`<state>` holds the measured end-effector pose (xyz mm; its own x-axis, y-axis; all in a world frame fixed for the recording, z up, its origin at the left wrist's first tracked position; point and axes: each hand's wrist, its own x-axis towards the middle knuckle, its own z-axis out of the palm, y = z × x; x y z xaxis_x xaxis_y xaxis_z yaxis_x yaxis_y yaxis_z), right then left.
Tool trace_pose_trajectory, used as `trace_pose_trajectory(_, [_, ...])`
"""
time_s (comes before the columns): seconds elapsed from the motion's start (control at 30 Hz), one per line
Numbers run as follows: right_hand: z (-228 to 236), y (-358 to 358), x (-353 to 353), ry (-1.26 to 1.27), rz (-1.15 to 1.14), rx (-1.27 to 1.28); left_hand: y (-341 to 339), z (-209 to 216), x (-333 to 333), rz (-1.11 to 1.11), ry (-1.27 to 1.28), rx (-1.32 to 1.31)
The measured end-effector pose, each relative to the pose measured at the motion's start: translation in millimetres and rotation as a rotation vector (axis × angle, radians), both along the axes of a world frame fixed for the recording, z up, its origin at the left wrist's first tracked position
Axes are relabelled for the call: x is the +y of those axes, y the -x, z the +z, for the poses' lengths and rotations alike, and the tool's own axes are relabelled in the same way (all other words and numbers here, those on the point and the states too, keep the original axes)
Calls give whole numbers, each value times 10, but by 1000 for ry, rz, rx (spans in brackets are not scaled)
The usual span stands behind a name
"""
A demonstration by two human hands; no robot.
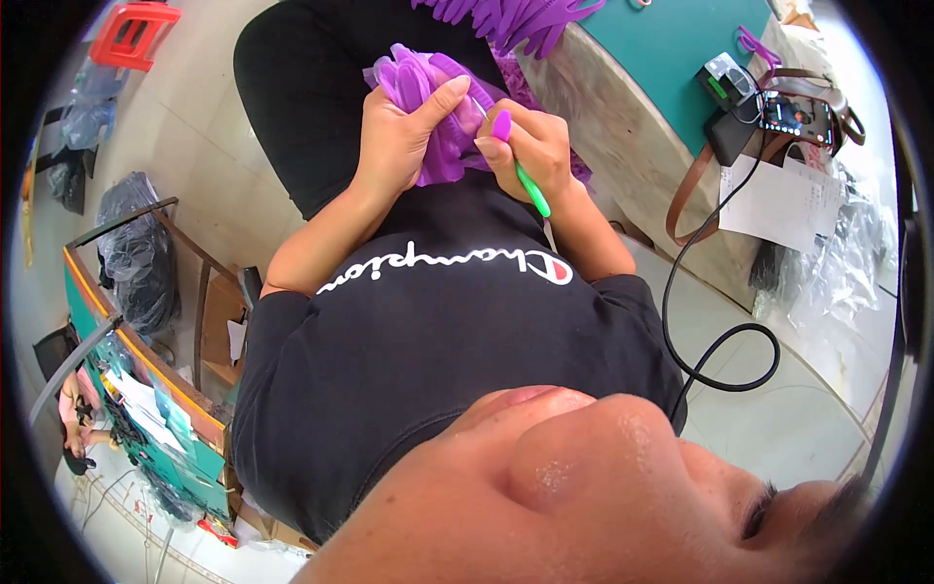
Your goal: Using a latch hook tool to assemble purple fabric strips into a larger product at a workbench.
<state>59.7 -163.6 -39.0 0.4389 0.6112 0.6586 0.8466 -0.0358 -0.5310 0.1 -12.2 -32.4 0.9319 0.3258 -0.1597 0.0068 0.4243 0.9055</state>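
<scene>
My left hand (394, 146) is closed round a soft, bunched purple piece (413, 86) with rounded, finger-like lobes and thin, see-through purple film below. Its thumb presses on top of the bunch. My right hand (540, 146) grips a slim tool with a bright green handle (532, 192); a thin metal tip points into the purple bunch, but its exact shape is too small to tell. A small purple tip (501, 125) shows at the right forefinger; I cannot tell whether it is worn or held. Both hands are close together above my lap.
A pile of purple finger-like pieces (530, 19) lies on the green-topped table (652, 58) ahead. To its right are a phone (796, 115), a brown strap (686, 200), papers (778, 200) and a looping black cable (749, 384). A red stool (134, 37) and bagged items (136, 253) stand left.
</scene>
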Motion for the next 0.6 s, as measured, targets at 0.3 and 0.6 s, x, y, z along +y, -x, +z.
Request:
trace_pose_trajectory(0.3, [124,61,12,184,-170,578,-2,50,-10,95,-464,-89])
trace_pose_trajectory(0.6, [-273,-534,-275,-773,727,2158,-66,-89,9,17,169,80])
